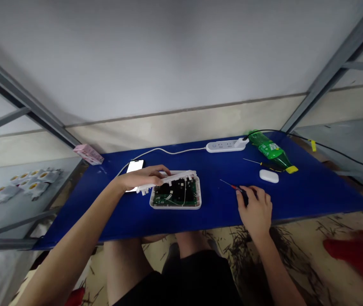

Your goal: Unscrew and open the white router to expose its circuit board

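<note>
My left hand (148,176) grips a white plastic cover (178,175), tilted above an opened white case (175,208). Inside the case, a green circuit board (160,199) with black areas and thin wires shows in part; the cover hides its back left. At the right, my right hand (256,206) is closed around the dark handle of a screwdriver (234,187), which lies low over the blue table with its thin shaft pointing left. A phone with a lit screen (135,165) lies partly behind my left hand.
On the blue tabletop (213,208) are a white power strip (221,146), a green bottle (272,151), a second screwdriver (261,163), a white earbud case (268,176) and a pink box (89,154). Several white parts (30,182) rest on the left shelf. Metal posts flank the table.
</note>
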